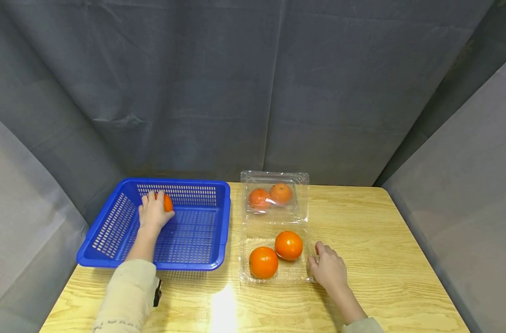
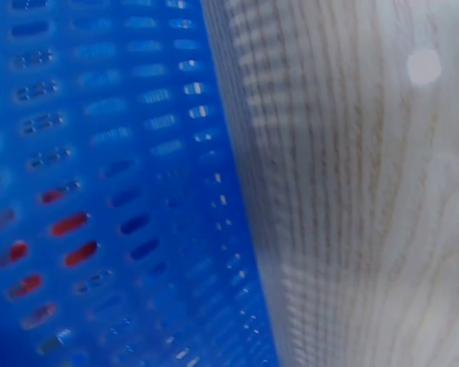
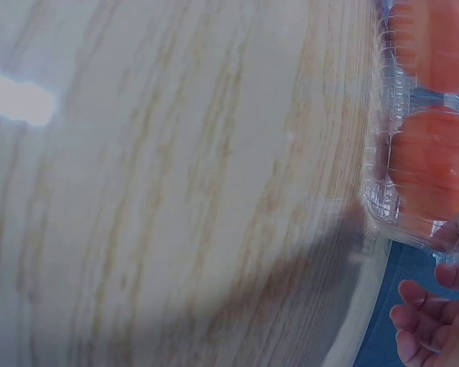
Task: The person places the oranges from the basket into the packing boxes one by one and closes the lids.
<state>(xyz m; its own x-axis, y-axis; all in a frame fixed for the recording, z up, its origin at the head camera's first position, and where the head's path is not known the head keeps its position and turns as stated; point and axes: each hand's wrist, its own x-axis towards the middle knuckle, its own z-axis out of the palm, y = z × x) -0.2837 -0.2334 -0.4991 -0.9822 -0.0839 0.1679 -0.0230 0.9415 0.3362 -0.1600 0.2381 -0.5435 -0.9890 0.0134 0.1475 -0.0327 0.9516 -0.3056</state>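
Note:
In the head view, my left hand (image 1: 153,213) reaches into the blue plastic basket (image 1: 225,226) and grips an orange (image 1: 168,203) near its back left. Red-orange patches show through the basket wall (image 2: 176,199) in the left wrist view. My right hand (image 1: 331,268) is at the right edge of a clear plastic clamshell container (image 1: 253,236), thumb and index finger near the rim. Two oranges, a left one (image 1: 263,262) and a right one (image 1: 289,245), sit in its front half. In the right wrist view, the right hand's fingers (image 3: 428,317) are loosely bent beside the container corner.
Two more orange round shapes, one left (image 1: 259,199) and one right (image 1: 280,194), show through the container's raised rear half. All stands on a wooden table (image 1: 373,240), with grey curtains (image 1: 203,92) behind and at the sides.

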